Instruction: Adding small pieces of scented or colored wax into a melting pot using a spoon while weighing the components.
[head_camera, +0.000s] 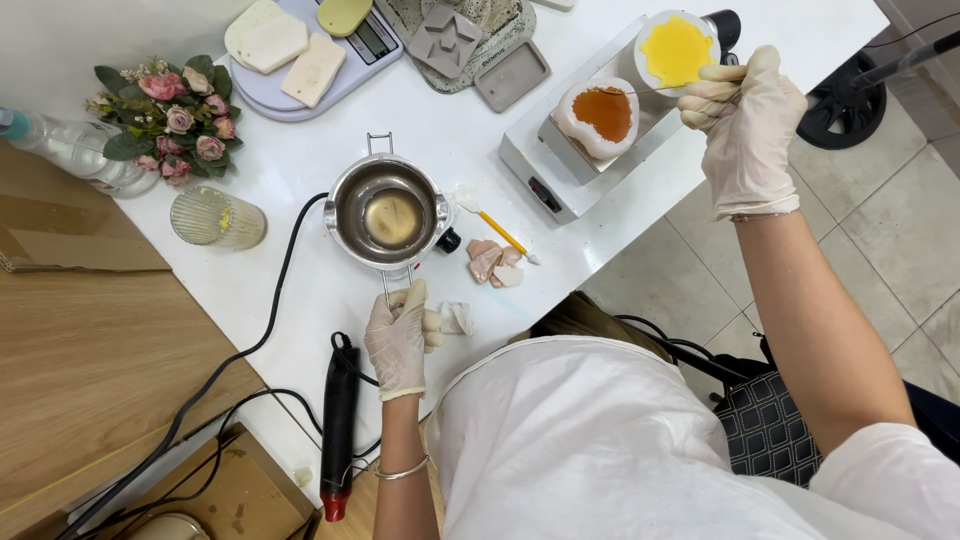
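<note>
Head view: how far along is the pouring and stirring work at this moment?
Done: the metal melting pot holds melted liquid, and both the amber cup and yellow cup on the white hot plate are filled. In hand: the right hand holds a thin stick over the cups; the left hand grips the pot's handle. Left: the grey moulds at the top look unfilled.

- The scene is lit brightly and evenly from above; no lamp is seen.
- The white table (300, 260) is nearly washed out, with little surface detail kept.
- Only soft, short shadows are cast beneath the metal melting pot (388, 212).
- Focus is held throughout; slight wide-angle bending is noticed at the edges.
</note>
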